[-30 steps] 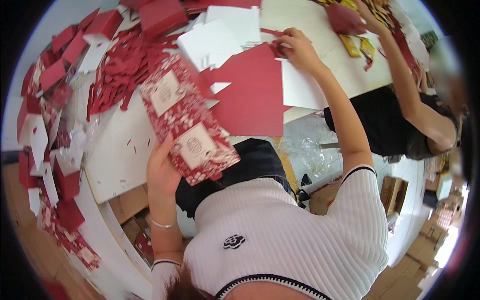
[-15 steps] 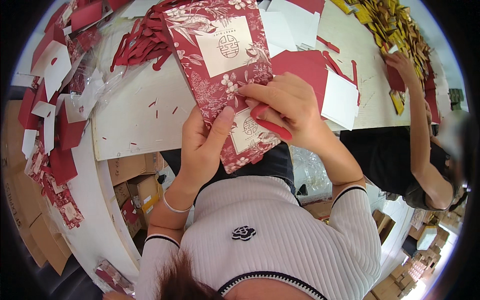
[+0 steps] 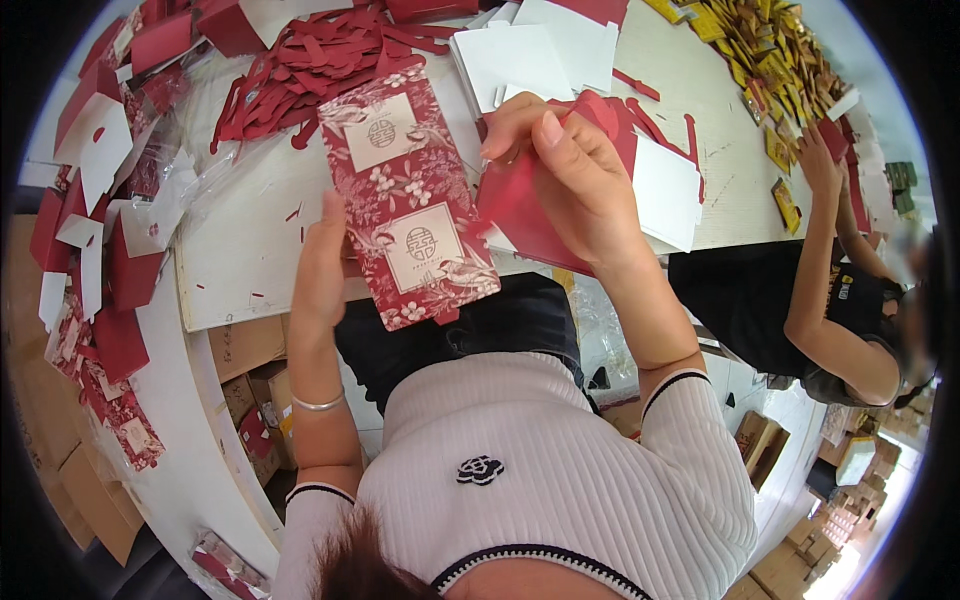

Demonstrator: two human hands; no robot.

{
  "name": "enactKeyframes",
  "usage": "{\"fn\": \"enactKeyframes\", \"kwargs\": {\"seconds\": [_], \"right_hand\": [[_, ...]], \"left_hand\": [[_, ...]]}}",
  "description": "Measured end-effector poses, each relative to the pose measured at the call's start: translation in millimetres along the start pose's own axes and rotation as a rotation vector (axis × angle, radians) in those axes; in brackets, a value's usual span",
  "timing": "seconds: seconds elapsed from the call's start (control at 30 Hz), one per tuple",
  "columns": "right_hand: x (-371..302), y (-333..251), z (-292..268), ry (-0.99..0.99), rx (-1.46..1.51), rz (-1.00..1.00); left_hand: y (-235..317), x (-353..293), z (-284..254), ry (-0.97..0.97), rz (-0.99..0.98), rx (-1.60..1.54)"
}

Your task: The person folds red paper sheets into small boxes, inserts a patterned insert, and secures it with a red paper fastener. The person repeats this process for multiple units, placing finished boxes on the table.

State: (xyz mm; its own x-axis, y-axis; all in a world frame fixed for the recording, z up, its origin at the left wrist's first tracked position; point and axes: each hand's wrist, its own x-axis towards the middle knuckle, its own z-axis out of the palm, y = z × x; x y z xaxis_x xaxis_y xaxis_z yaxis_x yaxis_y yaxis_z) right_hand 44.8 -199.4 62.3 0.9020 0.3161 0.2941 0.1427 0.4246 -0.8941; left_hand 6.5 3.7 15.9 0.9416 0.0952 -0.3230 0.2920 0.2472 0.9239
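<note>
Red floral packet (image 3: 407,200) at left grip (image 3: 322,250) (closure unclear), left of right grip (image 3: 580,180) with pinched red strip (image 3: 600,113)

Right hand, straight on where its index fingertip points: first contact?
Probably the patterned red package, just left of the right hand in the picture; depth is unclear, so it might pass above instead.
</note>
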Motion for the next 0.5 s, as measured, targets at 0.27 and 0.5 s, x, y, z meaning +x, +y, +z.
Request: {"fn": "enactKeyframes", "kwargs": {"seconds": [0.27, 0.5], "right_hand": [[4, -10, 21, -0.048, -0.434, -0.022], [-6, -1, 30, -0.328, -0.889, -0.587]], "left_hand": [[41, -38, -3, -0.531, 0.294, 0.260], [33, -36, 28, -0.338, -0.211, -0.492]]}}
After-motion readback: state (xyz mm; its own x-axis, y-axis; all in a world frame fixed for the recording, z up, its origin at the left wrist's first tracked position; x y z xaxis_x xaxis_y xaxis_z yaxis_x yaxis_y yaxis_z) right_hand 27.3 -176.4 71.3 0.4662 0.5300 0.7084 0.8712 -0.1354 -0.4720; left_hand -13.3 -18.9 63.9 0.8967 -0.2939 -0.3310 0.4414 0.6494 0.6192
